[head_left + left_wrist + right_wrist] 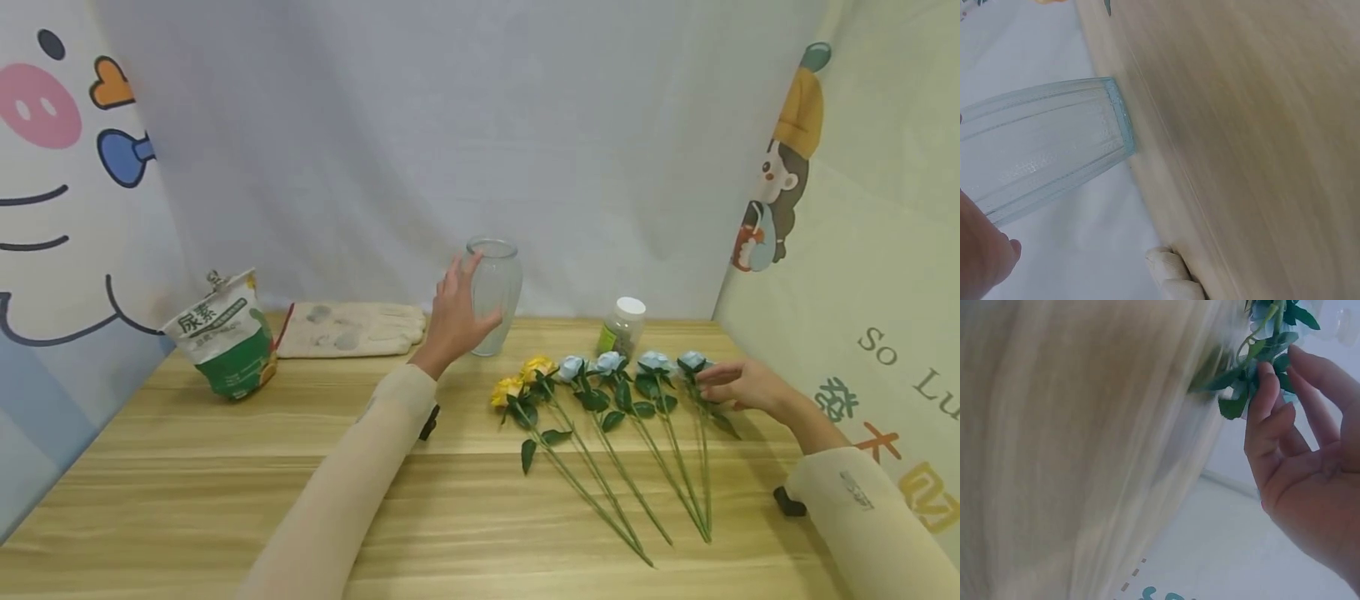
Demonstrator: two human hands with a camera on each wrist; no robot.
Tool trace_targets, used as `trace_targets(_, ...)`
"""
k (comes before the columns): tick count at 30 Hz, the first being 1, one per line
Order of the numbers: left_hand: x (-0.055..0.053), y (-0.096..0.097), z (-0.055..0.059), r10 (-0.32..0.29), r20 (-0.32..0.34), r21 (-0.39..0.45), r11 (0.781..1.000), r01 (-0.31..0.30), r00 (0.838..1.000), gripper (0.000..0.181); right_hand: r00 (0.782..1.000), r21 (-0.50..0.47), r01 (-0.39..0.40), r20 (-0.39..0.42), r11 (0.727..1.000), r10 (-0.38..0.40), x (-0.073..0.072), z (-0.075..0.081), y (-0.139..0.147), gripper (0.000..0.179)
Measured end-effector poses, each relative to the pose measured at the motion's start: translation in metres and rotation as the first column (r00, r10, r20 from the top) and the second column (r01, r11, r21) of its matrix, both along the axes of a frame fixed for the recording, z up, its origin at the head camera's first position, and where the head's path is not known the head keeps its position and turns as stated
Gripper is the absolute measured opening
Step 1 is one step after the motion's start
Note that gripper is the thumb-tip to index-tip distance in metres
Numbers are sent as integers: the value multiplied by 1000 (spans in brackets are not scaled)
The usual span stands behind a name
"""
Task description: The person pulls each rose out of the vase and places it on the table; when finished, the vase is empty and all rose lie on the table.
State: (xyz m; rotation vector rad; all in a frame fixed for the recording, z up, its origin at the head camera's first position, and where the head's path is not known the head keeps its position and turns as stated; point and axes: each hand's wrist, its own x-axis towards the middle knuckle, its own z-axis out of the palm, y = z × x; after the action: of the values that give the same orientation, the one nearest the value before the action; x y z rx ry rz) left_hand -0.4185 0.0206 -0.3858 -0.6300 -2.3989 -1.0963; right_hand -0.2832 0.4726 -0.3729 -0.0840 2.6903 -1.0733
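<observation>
A tall clear glass vase (pixel 497 292) stands upright near the back of the table. My left hand (pixel 457 312) is at its left side, fingers spread and thumb extended. In the left wrist view the vase (pixel 1047 137) shows its base, with part of the left hand (pixel 982 250) beside it; whether they touch is unclear. Over at the right, my right hand (pixel 738 385) reaches to the rightmost blue rose (pixel 692 361). Its fingers are loosely bent among the green leaves (pixel 1233 405), thumb and fingers apart. More blue roses (pixel 609 363) and two yellow roses (pixel 507 390) lie alongside in a row.
A small jar with a white lid (pixel 630 308) stands behind the roses. Pale work gloves (pixel 352 329) lie at the back left, beside a green and white bag (pixel 228 342) clipped at its top. A pale curtain (pixel 480 125) hangs behind the wooden table (pixel 225 500).
</observation>
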Motion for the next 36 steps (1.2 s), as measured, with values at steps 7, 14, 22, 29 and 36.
trace_targets(7, 15, -6, 4, 21, -19, -47, 999, -22, 1000, 96, 994, 108, 43, -103, 993, -32, 6, 8, -9, 46)
trace_targets(14, 46, -14, 12, 10, -61, 1, 1000, -10, 998, 96, 972, 215, 70, -232, 974, -18, 17, 27, -38, 45)
trace_targets(22, 80, -9, 18, -48, -118, 50, 997, 54, 992, 83, 938, 150, 66, -348, 986, -10, 23, 35, -72, 55)
trace_targets(29, 115, 2, 27, -200, -235, 56, 974, 218, 951, 77, 874, 115, 76, -486, 990, -11, 30, 42, -117, 64)
trace_targets(36, 138, 2, 32, -284, -154, -120, 956, 267, 947, 82, 784, -37, 18, -620, 999, -37, 39, 43, -162, 59)
